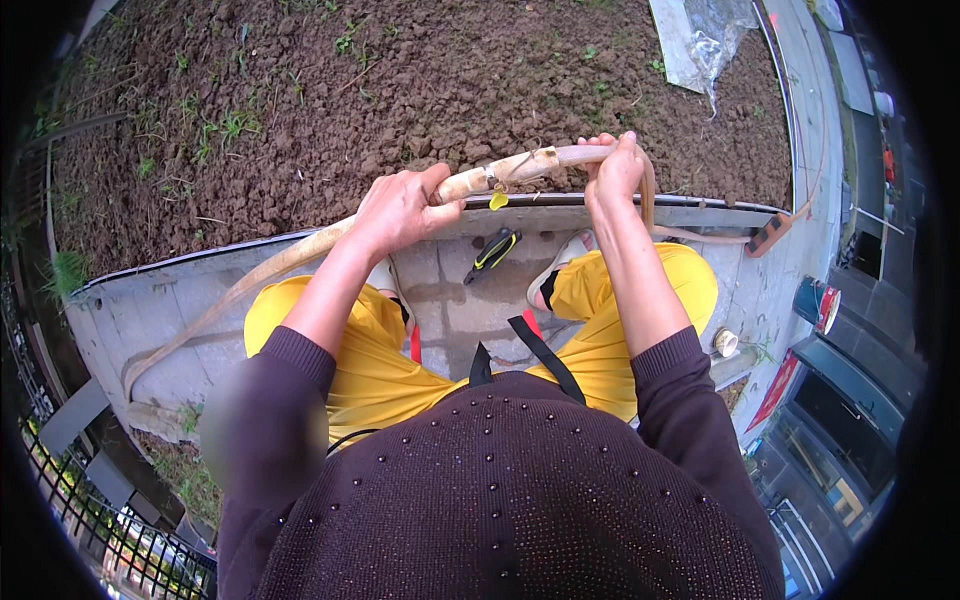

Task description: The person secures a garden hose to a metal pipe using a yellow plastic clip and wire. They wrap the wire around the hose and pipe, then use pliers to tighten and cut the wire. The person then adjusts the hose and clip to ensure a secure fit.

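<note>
A pale, yellowed hose (258,277) arches in front of me, held up at the edge of the soil bed. My left hand (396,210) is closed round it on the left of a light-coloured joint (518,168). What looks like thin wire or string is wound about that joint, and a small yellow leaf-like piece (498,201) hangs below it. On the joint's other side, my right hand (615,172) grips the hose, which bends sharply down beyond the fingers. Pliers (492,256) with black and yellow-green handles lie on the paving between my feet.
Brown soil (400,90) with small weeds fills the bed ahead, behind a low concrete kerb (690,218). Plastic sheeting (705,45) lies at its far right. On the right are a brick (768,236), a small tub (726,343) and a bucket (815,305). Black fencing (120,540) stands lower left.
</note>
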The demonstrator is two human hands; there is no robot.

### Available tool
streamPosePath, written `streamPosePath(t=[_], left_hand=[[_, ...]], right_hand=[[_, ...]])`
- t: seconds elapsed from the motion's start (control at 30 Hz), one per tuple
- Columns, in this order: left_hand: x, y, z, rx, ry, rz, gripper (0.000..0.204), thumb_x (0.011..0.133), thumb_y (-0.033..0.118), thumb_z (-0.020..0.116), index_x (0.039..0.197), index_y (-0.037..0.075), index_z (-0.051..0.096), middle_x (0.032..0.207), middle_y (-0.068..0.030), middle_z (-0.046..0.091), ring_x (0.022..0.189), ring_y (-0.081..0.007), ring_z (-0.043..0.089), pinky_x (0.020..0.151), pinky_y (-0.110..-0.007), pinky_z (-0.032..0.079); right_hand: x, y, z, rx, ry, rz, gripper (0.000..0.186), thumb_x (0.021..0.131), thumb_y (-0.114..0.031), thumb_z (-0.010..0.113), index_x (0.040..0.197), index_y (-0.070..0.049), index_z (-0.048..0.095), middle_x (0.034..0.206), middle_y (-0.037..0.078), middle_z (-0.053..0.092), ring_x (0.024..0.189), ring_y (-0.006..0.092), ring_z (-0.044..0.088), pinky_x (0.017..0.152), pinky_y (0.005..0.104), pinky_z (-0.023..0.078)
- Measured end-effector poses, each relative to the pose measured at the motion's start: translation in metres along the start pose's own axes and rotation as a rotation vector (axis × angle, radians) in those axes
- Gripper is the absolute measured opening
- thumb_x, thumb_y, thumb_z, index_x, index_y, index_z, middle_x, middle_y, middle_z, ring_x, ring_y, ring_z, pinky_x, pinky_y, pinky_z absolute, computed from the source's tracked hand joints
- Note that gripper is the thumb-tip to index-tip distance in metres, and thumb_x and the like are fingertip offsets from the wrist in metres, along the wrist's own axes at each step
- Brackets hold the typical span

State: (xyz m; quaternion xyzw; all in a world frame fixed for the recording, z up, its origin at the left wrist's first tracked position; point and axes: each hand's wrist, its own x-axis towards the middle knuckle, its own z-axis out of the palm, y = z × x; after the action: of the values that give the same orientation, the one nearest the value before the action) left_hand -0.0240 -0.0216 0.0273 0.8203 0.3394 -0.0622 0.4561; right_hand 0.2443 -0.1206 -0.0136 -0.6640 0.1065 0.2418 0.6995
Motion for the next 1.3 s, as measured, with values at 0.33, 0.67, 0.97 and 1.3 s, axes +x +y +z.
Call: streamPosePath(t=[0.33, 0.67, 0.97, 1.3], left_hand=[[0.007, 0.003, -0.002, -0.019, 0.003, 0.002, 0.037, 0.081, 0.041, 0.062, 0.089, 0.006, 0.055, 0.079, -0.0189, 0.066, 0.08, -0.0405, 0.064, 0.072, -0.05, 0.047], [0.007, -0.001, -0.008, -0.01, 0.029, -0.041, 0.038, 0.082, 0.04, 0.064, 0.091, 0.005, 0.053, 0.078, -0.0203, 0.064, 0.081, -0.0408, 0.064, 0.072, -0.049, 0.047], [0.02, 0.0, -0.004, -0.025, -0.018, -0.074, 0.047, 0.084, 0.051, 0.066, 0.094, 0.005, 0.057, 0.076, -0.0176, 0.064, 0.077, -0.0382, 0.063, 0.07, -0.046, 0.046], [0.023, -0.005, -0.003, -0.206, -0.064, -0.128, 0.059, 0.099, 0.06, 0.041, 0.102, 0.004, 0.061, 0.089, -0.0195, 0.066, 0.09, -0.037, 0.063, 0.078, -0.045, 0.046]], right_hand=[[0.017, -0.016, -0.024, -0.072, -0.344, 0.178, 0.031, 0.106, -0.035, 0.045, 0.099, -0.005, 0.051, 0.099, 0.016, 0.067, 0.09, 0.0272, 0.07, 0.081, 0.0444, 0.06], [-0.015, -0.084, -0.025, -1.096, -0.868, -0.37, 0.024, 0.099, -0.023, 0.061, 0.088, -0.002, 0.066, 0.077, 0.002, 0.065, 0.066, 0.009, 0.061, 0.061, 0.0252, 0.05], [-0.057, -0.054, 0.001, -1.055, -1.134, -1.2, 0.025, 0.079, -0.009, 0.071, 0.104, -0.011, 0.069, 0.114, 0.006, 0.062, 0.112, 0.029, 0.056, 0.1, 0.0449, 0.042], [-0.056, -0.048, 0.009, -1.035, -1.101, -1.419, 0.013, 0.081, -0.007, 0.068, 0.094, -0.009, 0.065, 0.097, 0.003, 0.065, 0.105, 0.023, 0.06, 0.1, 0.0438, 0.043]])
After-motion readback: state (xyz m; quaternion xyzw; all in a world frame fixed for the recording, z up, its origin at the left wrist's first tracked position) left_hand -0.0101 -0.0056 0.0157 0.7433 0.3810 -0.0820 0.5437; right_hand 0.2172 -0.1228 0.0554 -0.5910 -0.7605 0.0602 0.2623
